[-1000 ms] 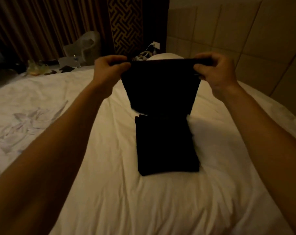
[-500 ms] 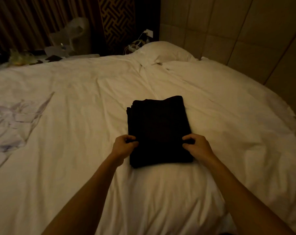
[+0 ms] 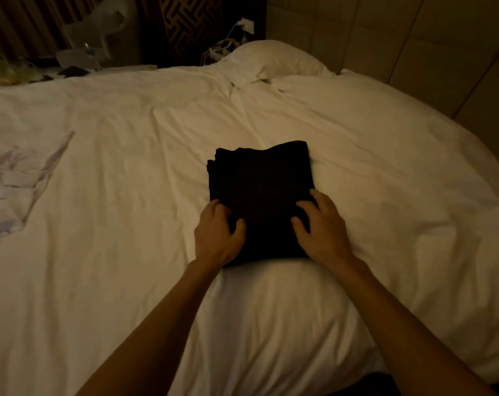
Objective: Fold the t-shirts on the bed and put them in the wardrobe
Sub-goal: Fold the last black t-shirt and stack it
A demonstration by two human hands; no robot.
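Item: folded black t-shirt, a compact rectangle of several layers, lying flat near the middle of the bed.
Layer edges: visible and slightly stepped at the far left corner; the fold is not perfectly square there.
Left hand: resting on the near left corner, fingers spread and curled lightly over the edge, nothing clamped.
Right hand: flat on the near right part, fingers splayed wide, pressing rather than gripping.
Second garment: a pale t-shirt lies unfolded and crumpled at the left edge of the bed, well apart from the black one.
Wardrobe: not in view.
Risk, lifting: judged likely to unfold if raised by the near edge alone, since the layers are loose and the far side hangs free.
Risk, surface: the soft duvet gives under pressure, so sliding the hands beneath may drag or bunch the lower layer.
Risk, light: the room is dim and the fabric dark, so a slipped layer is hard to notice.
Risk, sequence: carrying this one off may leave the pale shirt forgotten.
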